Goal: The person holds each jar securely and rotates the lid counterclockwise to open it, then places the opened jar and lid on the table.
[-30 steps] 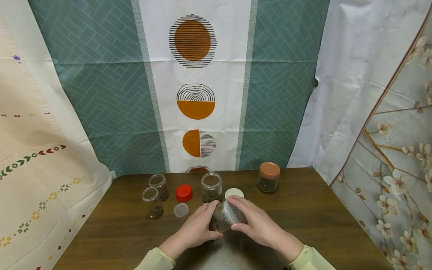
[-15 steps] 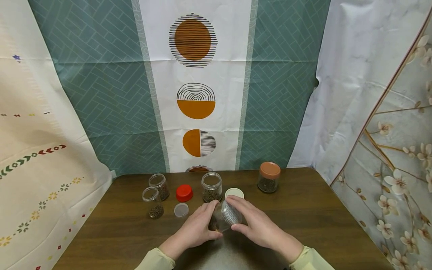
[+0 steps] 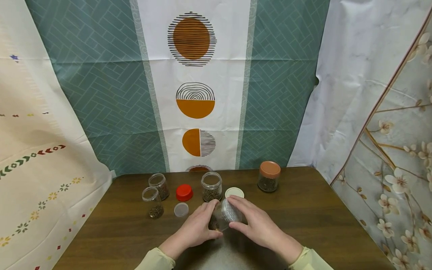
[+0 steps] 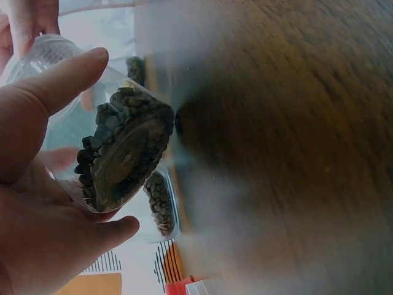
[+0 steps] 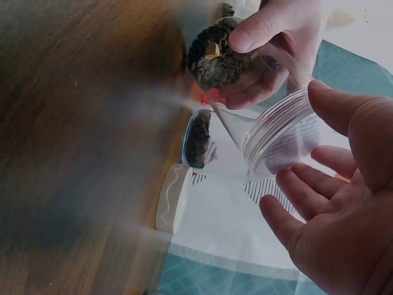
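A small clear jar [image 3: 219, 220] with dark beans in its bottom is held tilted just above the wooden table [image 3: 320, 217], near the front edge. My left hand [image 3: 198, 225] grips the jar's body, thumb [image 4: 55, 86] along its side; the bean-covered base [image 4: 126, 153] faces the left wrist camera. My right hand [image 3: 254, 223] curls its thumb and fingers around the ribbed clear lid [image 3: 231, 212] at the jar's mouth. In the right wrist view the lid [image 5: 285, 132] sits between my thumb and fingers [image 5: 319, 196], with the jar's base [image 5: 218, 58] beyond it.
Behind the hands stand two small open jars [image 3: 159, 185] [image 3: 152, 202], a red lid [image 3: 184, 192], a small clear lid [image 3: 181, 210], an open jar with beans [image 3: 211, 186], a cream lid [image 3: 234, 192] and a brown-lidded jar [image 3: 269, 176]. Patterned cloths hang behind and beside the table.
The right hand's fingers have shifted slightly round the lid. The jar and the left hand stay where they were.
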`<state>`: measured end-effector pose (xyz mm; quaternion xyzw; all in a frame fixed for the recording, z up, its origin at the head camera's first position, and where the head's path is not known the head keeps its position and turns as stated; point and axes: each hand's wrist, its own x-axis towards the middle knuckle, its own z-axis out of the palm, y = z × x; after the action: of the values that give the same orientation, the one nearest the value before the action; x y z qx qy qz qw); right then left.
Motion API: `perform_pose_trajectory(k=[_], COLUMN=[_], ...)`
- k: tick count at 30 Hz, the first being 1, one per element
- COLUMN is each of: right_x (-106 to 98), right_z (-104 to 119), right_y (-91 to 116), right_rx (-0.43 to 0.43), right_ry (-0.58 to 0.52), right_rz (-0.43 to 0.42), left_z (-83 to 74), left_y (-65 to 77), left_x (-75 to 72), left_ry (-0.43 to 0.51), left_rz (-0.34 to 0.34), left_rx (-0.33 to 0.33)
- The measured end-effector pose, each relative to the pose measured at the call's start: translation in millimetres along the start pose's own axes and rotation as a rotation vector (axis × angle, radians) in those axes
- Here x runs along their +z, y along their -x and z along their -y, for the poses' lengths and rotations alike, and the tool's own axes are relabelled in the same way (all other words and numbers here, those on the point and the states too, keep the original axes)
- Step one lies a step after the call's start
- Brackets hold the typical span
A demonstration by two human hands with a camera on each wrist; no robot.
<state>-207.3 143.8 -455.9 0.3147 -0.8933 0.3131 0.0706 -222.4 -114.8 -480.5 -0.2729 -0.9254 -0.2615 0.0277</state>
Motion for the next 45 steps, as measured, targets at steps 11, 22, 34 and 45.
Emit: perform_pose_trajectory(k=[11,22,34,45], right_x=[0.7,-0.1,0.3,1.0], right_z=[1.6,1.0,-1.6,-2.6], right_y=[-0.7,-1.5,-2.1,-2.6], right_rx=[0.032,0.019,0.042,0.049], right_ry=[0.020,0.010,-0.029,-0.051], right_rz=[-0.013,-0.016,0.010,0.004], left_z=[-2.3,-2.0,-2.6,-0.8], left_y=[1.9,1.7,1.0,-1.0], left_x=[-1.2,-1.6,-3.2,-2.4], left_ry=[0.013,0.025,0.026,0.035], left_rz=[-0.004,0.002,0.018,0.039], left_rx=[-0.009,-0.011,-0.013,-0.026])
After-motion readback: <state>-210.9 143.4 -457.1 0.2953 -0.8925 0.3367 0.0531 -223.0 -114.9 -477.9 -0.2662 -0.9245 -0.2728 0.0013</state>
